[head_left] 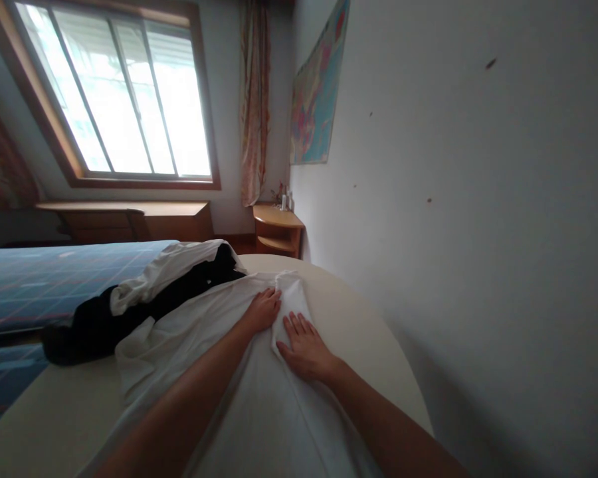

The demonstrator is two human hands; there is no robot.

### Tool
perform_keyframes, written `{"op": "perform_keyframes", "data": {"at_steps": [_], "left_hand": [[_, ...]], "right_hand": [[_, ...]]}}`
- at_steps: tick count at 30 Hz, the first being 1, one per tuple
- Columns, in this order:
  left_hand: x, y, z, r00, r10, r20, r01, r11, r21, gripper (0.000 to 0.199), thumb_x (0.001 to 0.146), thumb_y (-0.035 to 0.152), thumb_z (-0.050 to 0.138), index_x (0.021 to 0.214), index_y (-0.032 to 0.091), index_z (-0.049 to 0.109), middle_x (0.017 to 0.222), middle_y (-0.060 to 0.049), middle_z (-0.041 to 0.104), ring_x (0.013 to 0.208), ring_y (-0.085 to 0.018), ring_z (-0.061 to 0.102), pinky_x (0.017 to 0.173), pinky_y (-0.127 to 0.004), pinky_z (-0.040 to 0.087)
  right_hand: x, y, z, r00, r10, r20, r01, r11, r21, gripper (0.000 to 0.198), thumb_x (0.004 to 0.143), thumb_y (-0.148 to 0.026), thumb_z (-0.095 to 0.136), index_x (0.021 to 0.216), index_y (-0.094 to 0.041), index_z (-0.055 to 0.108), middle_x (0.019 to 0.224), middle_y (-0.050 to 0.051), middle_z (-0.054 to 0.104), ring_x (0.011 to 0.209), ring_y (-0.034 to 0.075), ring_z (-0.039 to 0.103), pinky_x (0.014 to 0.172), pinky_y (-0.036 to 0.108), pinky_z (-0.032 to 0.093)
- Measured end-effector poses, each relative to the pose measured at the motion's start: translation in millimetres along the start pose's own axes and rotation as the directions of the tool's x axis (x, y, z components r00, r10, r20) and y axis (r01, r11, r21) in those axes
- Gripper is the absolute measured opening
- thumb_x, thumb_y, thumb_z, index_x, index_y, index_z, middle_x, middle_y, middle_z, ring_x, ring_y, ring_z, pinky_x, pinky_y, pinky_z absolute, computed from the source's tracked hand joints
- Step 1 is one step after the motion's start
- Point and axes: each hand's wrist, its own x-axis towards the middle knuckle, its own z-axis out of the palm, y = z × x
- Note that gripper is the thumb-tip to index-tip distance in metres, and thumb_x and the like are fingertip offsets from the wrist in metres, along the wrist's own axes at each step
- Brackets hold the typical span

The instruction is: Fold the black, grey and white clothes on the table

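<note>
A white shirt lies spread over the round cream table, with a narrow strip of it folded over along the right side. What looks like a sleeve sticks out at its left. My left hand rests on the cloth beside the inner edge of that fold, its fingers lying on the fabric. Just right of it and closer to me, my right hand lies flat on the folded strip with its fingers spread. Both hands touch the shirt, and my forearms cover part of its lower area.
Black and white clothes are heaped on the table's left side, against a bed with a blue checked cover. A plain wall runs along the right. Behind stand a small corner shelf and a wooden desk under the window.
</note>
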Motion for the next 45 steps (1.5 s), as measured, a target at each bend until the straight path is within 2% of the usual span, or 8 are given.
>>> {"op": "perform_keyframes", "data": {"at_steps": [8,14,17,24,30,34,39,45], "left_hand": [[35.6,-6.9,8.7,0.999,-0.043,-0.02,0.044,0.998,0.047,0.037,0.1,0.023,0.038,0.131,0.015,0.057,0.141,-0.015,0.055,0.133,-0.024,0.048,0.114,-0.039,0.033],[43.4,1.9,3.2,0.992,-0.115,-0.06,0.12,0.989,0.089,0.034,0.101,0.025,0.038,0.127,0.016,0.058,0.136,-0.016,0.056,0.127,-0.027,0.051,0.11,-0.039,0.037],[37.3,12.8,-6.0,0.991,-0.123,-0.054,0.128,0.987,0.102,0.032,0.1,0.022,0.039,0.125,0.015,0.059,0.143,-0.018,0.05,0.126,-0.029,0.05,0.103,-0.04,0.043],[-14.8,40.2,-30.4,0.999,-0.031,0.039,0.028,0.997,0.067,0.03,0.101,0.02,0.038,0.118,0.022,0.062,0.113,-0.007,0.067,0.103,-0.02,0.063,0.089,-0.029,0.048],[-65.6,50.9,-44.4,0.996,0.052,0.079,-0.054,0.998,0.025,0.037,0.101,0.028,0.042,0.135,0.024,0.056,0.133,-0.007,0.061,0.119,-0.022,0.058,0.101,-0.032,0.045],[-78.4,48.7,-42.4,0.992,0.113,0.055,-0.113,0.994,-0.005,0.037,0.096,0.021,0.049,0.129,0.026,0.063,0.128,-0.008,0.059,0.117,-0.023,0.056,0.102,-0.034,0.044],[-79.1,46.1,-32.9,0.994,0.087,-0.062,-0.09,0.994,-0.057,0.029,0.097,0.024,0.05,0.118,0.024,0.07,0.108,-0.008,0.062,0.105,-0.023,0.057,0.096,-0.035,0.047],[-72.3,39.9,-29.4,0.991,0.111,-0.069,-0.117,0.988,-0.097,0.028,0.095,0.021,0.051,0.116,0.024,0.07,0.107,-0.007,0.062,0.105,-0.022,0.057,0.097,-0.033,0.047]], "right_hand": [[36.9,25.2,-15.6,0.999,-0.033,0.016,0.034,0.999,-0.03,0.075,0.097,-0.055,0.031,0.157,-0.011,0.022,0.165,0.012,0.01,0.152,0.026,0.004,0.122,0.041,0.005],[50.3,30.9,-19.5,0.999,-0.052,-0.011,0.051,0.997,-0.05,0.073,0.097,-0.052,0.036,0.156,-0.011,0.026,0.165,0.012,0.013,0.152,0.025,0.005,0.122,0.04,0.005],[50.8,31.6,-18.7,0.998,-0.062,-0.026,0.06,0.997,-0.058,0.073,0.096,-0.053,0.037,0.156,-0.012,0.026,0.165,0.012,0.013,0.152,0.025,0.006,0.122,0.041,0.006],[48.3,38.7,-15.4,0.987,-0.129,-0.093,0.124,0.991,-0.049,0.069,0.097,-0.05,0.041,0.154,-0.012,0.032,0.162,0.014,0.022,0.151,0.027,0.015,0.122,0.042,0.013],[16.1,54.2,-28.0,0.965,-0.238,-0.11,0.243,0.97,0.031,0.049,0.097,-0.037,0.045,0.135,-0.009,0.058,0.149,0.017,0.047,0.141,0.023,0.039,0.117,0.035,0.028],[-25.1,61.8,-47.7,0.964,-0.239,-0.117,0.242,0.97,0.016,0.032,0.096,-0.032,0.047,0.105,-0.014,0.073,0.115,0.013,0.07,0.11,0.021,0.062,0.099,0.03,0.042],[-71.3,66.3,-63.3,0.999,-0.048,-0.025,0.047,0.998,-0.048,0.022,0.089,-0.035,0.058,0.091,-0.016,0.069,0.087,0.007,0.07,0.073,0.016,0.061,0.065,0.024,0.04],[-95.6,54.7,-76.2,0.998,0.032,0.059,-0.026,0.996,-0.09,0.023,0.095,-0.034,0.05,0.091,-0.016,0.065,0.083,0.007,0.07,0.069,0.015,0.057,0.062,0.025,0.033]]}}
